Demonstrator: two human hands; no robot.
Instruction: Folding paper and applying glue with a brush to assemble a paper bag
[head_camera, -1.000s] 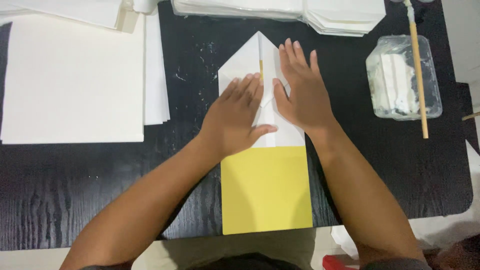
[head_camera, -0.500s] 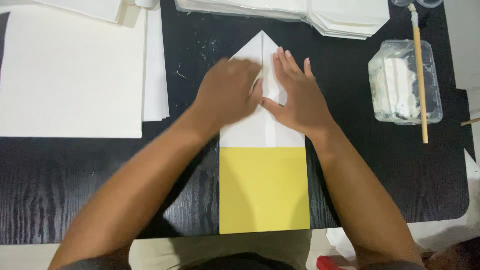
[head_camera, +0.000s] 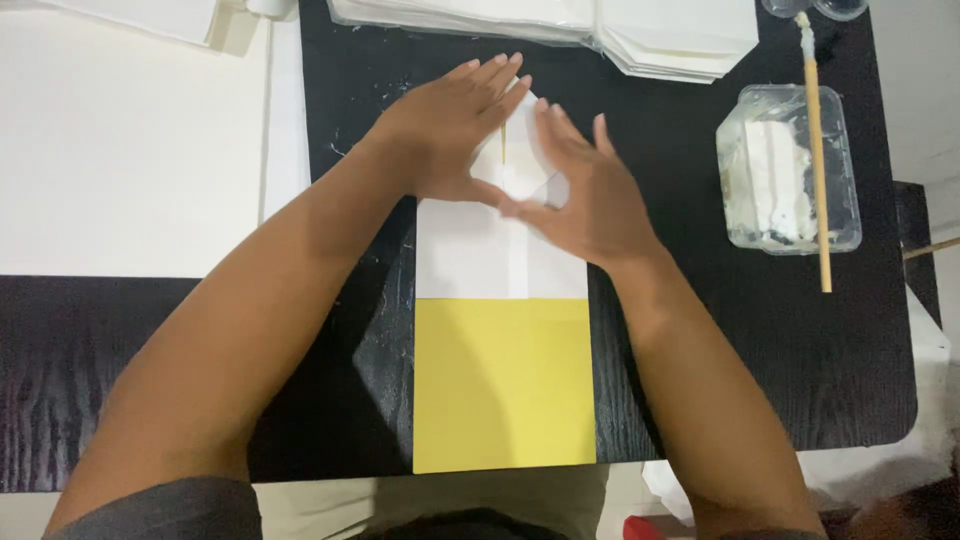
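So we've got the yellow sheet (head_camera: 503, 385) lying in the middle of the black table (head_camera: 700, 350), its lower edge right at the near edge, with the top half folded over white into a point that aims at the far edge. Both palms are flat on that folded part. Our left hand (head_camera: 450, 130) is spread open, fingers straight, pressing the left flap down near the tip. Our right hand (head_camera: 580, 190) is open too, not gripping anything, fingertips resting on the right flap just beside the centre seam.

Around it: a big stack of white paper (head_camera: 130, 150) at the far left corner, more folded white sheets (head_camera: 560, 25) along the far edge, and a clear plastic tub (head_camera: 790, 170) of white paste by the right edge with a wooden stick (head_camera: 817, 150) laid across it.

What could go sideways, as we judge it: if one palm presses harder than the other, the flaps could creep and the seam overlap or gap, giving a crooked point. The sheet could also skid on the smooth top. And the paste tub is near enough that a stray elbow could knock the stick.
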